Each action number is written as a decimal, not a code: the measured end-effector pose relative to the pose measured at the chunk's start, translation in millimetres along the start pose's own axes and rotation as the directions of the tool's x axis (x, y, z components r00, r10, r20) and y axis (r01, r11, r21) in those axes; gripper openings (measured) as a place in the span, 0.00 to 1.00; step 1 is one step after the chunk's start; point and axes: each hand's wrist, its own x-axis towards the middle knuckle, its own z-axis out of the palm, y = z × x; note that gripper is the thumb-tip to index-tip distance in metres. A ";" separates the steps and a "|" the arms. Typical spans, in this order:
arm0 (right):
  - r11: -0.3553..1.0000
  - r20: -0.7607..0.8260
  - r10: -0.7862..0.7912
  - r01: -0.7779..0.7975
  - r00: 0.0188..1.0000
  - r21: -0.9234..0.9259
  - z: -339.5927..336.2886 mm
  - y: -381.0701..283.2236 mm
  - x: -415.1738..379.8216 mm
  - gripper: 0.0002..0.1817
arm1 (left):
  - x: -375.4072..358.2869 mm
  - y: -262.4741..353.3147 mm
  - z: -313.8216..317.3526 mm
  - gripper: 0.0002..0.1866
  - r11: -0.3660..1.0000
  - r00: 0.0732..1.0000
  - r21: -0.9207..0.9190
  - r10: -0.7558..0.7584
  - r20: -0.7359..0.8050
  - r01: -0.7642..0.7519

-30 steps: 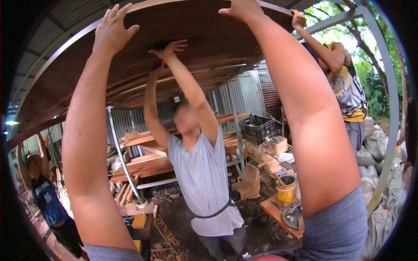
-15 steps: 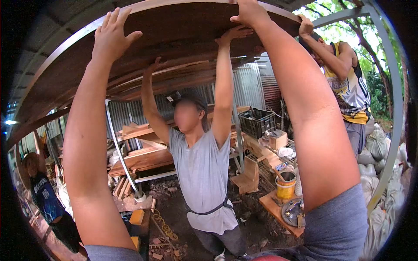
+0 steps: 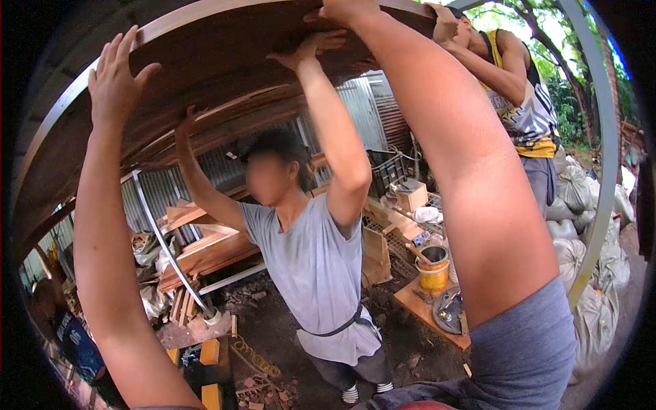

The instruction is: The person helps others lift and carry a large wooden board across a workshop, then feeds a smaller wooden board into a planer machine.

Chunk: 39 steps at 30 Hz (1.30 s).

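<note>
A large dark wooden panel [image 3: 225, 51] with a pale edge spans the top of the view, held overhead. My left hand [image 3: 117, 82] is up at its near edge on the left, fingers stretched along the pale rim and thumb spread under it. Farther right, my right hand [image 3: 345, 12] holds the same edge; its thumb shows against the underside, while its fingers are cut off by the frame. Facing me, a person in a grey shirt [image 3: 307, 253] presses both palms up under the panel. At its right end another person's hand [image 3: 444, 24] touches the edge.
A yellow bucket [image 3: 432, 273] and a round metal part [image 3: 447, 309] sit on a board at right. Stacked planks [image 3: 205, 256] lie behind a slanted metal post [image 3: 167, 246]. Filled sacks [image 3: 574, 184] are piled by a grey post [image 3: 605, 137]. Another person [image 3: 75, 335] stands far left.
The panel and both my hands appear farther left in view. The person in grey leans more, with the arms shifted left. The surroundings have also slid left as the camera turned.
</note>
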 end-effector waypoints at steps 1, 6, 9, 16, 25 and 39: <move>1.000 0.007 0.002 -0.002 1.000 -0.004 1.3 -0.9 0.3 0.22 | -3.6 -0.3 3.5 0.37 1.000 1.000 -0.008 0.000 0.002 0.000; 0.999 0.063 0.025 -0.027 0.998 0.020 -11.3 -20.1 -3.8 0.23 | -41.8 35.0 -22.7 0.39 0.905 0.955 -0.363 -0.276 -0.108 0.220; 0.999 0.079 0.028 -0.032 0.996 0.038 -23.1 -30.4 -11.7 0.25 | -65.2 64.0 -38.6 0.46 0.734 0.863 -0.513 -0.504 0.028 0.445; 0.999 0.129 -0.016 0.011 0.991 0.037 -17.3 -48.8 -38.5 0.21 | -47.4 116.3 -37.2 0.48 -0.612 0.348 -0.606 -0.497 0.795 0.508; 0.973 0.040 -0.113 0.102 0.993 0.205 -24.7 -78.6 -24.0 0.22 | -33.7 144.9 -54.9 0.50 -0.446 0.386 -0.669 -0.570 0.725 0.595; 0.989 -0.019 -0.084 0.085 0.996 0.119 0.6 -107.1 17.3 0.32 | -102.8 52.3 -155.7 0.47 -0.028 0.755 -0.789 -0.273 0.597 0.614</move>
